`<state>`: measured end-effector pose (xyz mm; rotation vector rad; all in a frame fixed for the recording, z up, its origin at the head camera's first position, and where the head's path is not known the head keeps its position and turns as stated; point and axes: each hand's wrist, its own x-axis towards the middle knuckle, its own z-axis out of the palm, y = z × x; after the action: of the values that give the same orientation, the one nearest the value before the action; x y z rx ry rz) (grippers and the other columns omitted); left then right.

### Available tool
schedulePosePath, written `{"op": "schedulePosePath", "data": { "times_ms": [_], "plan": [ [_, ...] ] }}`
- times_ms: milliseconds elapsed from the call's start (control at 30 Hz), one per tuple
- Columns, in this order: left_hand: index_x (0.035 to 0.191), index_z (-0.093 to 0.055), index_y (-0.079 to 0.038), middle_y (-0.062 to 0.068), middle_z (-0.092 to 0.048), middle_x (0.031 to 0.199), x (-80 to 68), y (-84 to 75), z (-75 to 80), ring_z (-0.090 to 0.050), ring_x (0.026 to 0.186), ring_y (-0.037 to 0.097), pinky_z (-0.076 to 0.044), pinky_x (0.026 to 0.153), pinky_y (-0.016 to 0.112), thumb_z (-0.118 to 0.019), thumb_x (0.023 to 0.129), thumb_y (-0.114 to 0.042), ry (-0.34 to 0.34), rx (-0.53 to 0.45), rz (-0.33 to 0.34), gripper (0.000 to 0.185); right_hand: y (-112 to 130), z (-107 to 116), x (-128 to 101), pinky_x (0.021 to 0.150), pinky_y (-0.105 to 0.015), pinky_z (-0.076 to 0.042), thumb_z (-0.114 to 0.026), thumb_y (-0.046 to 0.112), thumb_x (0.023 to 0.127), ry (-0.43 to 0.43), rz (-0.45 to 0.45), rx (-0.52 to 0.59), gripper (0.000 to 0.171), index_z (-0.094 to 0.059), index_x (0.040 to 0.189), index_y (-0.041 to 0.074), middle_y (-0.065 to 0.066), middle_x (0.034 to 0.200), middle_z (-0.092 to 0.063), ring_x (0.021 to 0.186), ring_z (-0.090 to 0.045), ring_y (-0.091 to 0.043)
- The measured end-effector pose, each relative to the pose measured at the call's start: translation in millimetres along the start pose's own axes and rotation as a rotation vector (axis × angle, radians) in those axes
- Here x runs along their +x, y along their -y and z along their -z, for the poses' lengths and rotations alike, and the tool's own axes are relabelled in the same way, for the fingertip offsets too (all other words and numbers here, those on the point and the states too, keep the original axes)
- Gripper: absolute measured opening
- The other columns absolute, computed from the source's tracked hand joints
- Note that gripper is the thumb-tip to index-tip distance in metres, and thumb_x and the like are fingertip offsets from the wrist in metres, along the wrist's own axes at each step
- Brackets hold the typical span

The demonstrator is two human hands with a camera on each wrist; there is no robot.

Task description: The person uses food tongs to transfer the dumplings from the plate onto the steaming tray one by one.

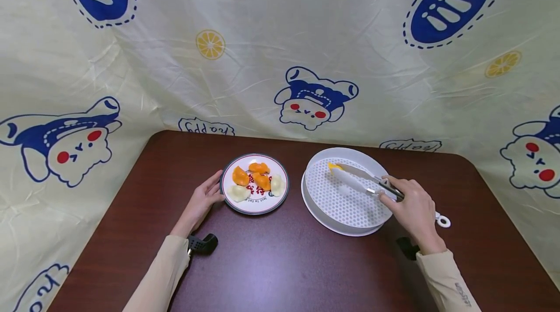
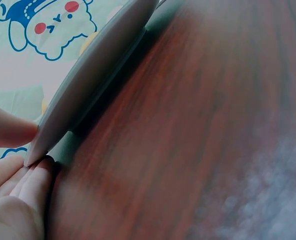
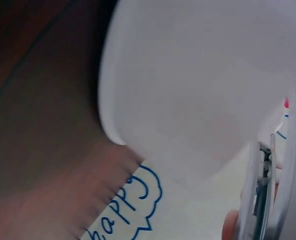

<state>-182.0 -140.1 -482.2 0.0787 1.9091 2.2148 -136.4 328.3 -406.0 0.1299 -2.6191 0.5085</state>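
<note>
My left hand (image 1: 206, 196) pinches the left rim of a round white plate (image 1: 258, 207) with a dark edge and red print, thumb above and fingers beneath. On the plate lie 3 orange food pieces (image 1: 240, 176) and 2 pale ones (image 1: 238, 193). With my right hand (image 1: 413, 205) I grip metal tongs (image 1: 356, 172) with dark handles and pale tips. A yellow-orange piece (image 1: 334, 166) shows at the tong tips, over the far left part of a round white perforated basket (image 1: 350, 205). In the right wrist view the basket's smooth outer wall (image 3: 203, 75) hides much of the tongs.
Under the basket is a white base (image 1: 317, 217), and a white ring-ended handle (image 1: 443, 220) sticks out at right, partly behind my hand. Everything stands on a dark brown wooden table (image 1: 271, 273). Behind it hangs a pale printed sheet (image 1: 253, 88), meeting the far edge.
</note>
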Motion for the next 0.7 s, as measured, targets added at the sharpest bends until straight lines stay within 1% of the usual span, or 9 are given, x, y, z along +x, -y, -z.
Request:
{"op": "schedulePosePath", "data": {
  "times_ms": [167,333,533,700],
  "plan": [
    [0.15,-0.021,0.001,0.013,-0.018,0.157,-0.8,-1.8,-1.0,-0.024,0.14,0.028,-0.03,0.107,0.031,-0.051,0.087,0.013,-0.006,0.014,0.015,0.071,-9.9,-7.0,3.7,0.055,-0.049,-0.044,-0.069,0.021,0.076,0.015,0.008,-0.004,0.042,-0.069,0.112,0.0,-0.018,0.095,-0.066,0.081,-0.055,-0.031],
    [0.15,-0.02,0.003,0.014,-0.018,0.156,-0.9,-2.0,-1.5,-0.025,0.14,0.029,-0.03,0.106,0.031,-0.051,0.087,0.014,-0.005,-0.004,0.008,0.071,-16.3,-16.1,8.2,0.054,-0.05,-0.045,-0.069,0.021,0.076,0.023,0.028,-0.013,0.04,-0.069,0.111,0.0,-0.018,0.096,-0.066,0.082,-0.056,-0.031],
    [0.149,-0.02,0.004,0.015,-0.018,0.156,0.2,0.5,-0.9,-0.024,0.14,0.03,-0.03,0.107,0.031,-0.051,0.086,0.014,-0.003,-0.031,0.002,0.072,-17.5,-21.5,13.8,0.054,-0.05,-0.045,-0.069,0.022,0.077,0.03,0.025,-0.014,0.04,-0.069,0.111,0.001,-0.018,0.097,-0.066,0.082,-0.057,-0.032],
    [0.149,-0.02,0.004,0.015,-0.018,0.156,-1.1,-1.0,-1.8,-0.024,0.14,0.03,-0.03,0.106,0.031,-0.051,0.086,0.014,0.0,-0.029,-0.008,0.071,-16.6,-22.5,18.0,0.056,-0.051,-0.045,-0.069,0.023,0.077,0.077,0.006,-0.012,0.043,-0.067,0.114,0.0,-0.02,0.1,-0.066,0.084,-0.057,-0.033]
  ]
}}
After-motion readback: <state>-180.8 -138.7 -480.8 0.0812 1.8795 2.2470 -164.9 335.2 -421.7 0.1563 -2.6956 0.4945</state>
